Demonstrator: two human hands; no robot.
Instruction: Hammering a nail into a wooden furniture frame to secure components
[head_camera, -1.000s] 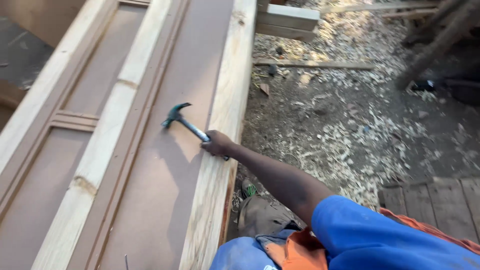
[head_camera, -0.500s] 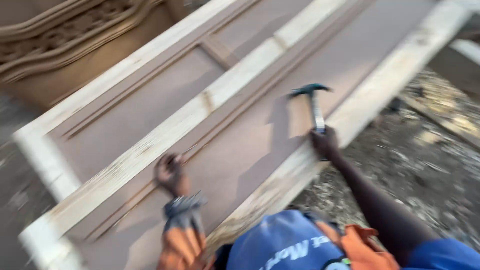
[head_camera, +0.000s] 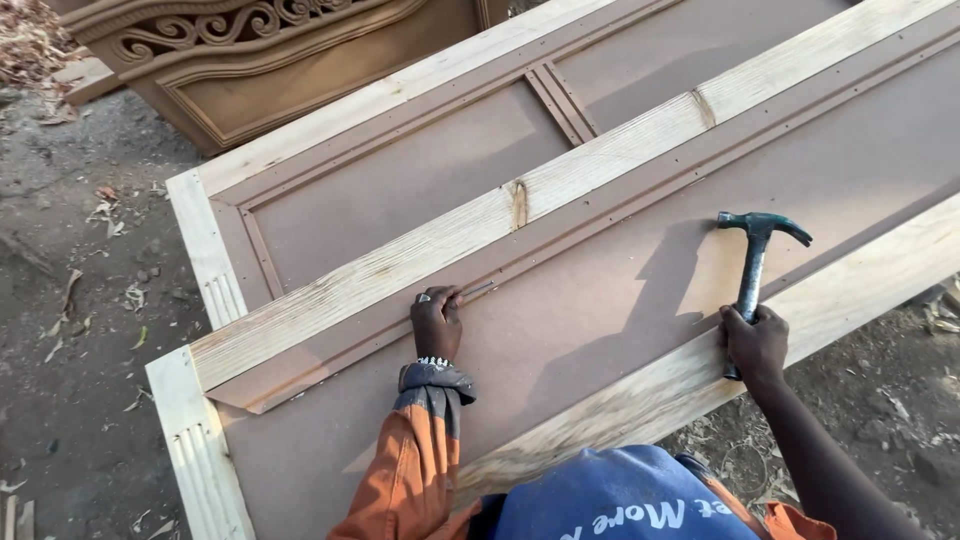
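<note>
While the left hand (head_camera: 437, 322) pinched a thin nail (head_camera: 477, 290) against the brown moulding strip (head_camera: 560, 235) on the big pale-framed wooden door panel (head_camera: 600, 300), the right hand (head_camera: 757, 345) was wrapped tight around the steel-handled, dark-headed claw hammer (head_camera: 756, 262), head raised over the board.

Your hammer (head_camera: 757, 255) had a dark teal head and a shiny steel handle. The door (head_camera: 600, 290) was flat brown panels framed in pale grainy wood. Your sleeve (head_camera: 410, 470) was orange, your shirt (head_camera: 620, 500) blue, and the carved board (head_camera: 270, 50) behind had brown scrollwork.
</note>
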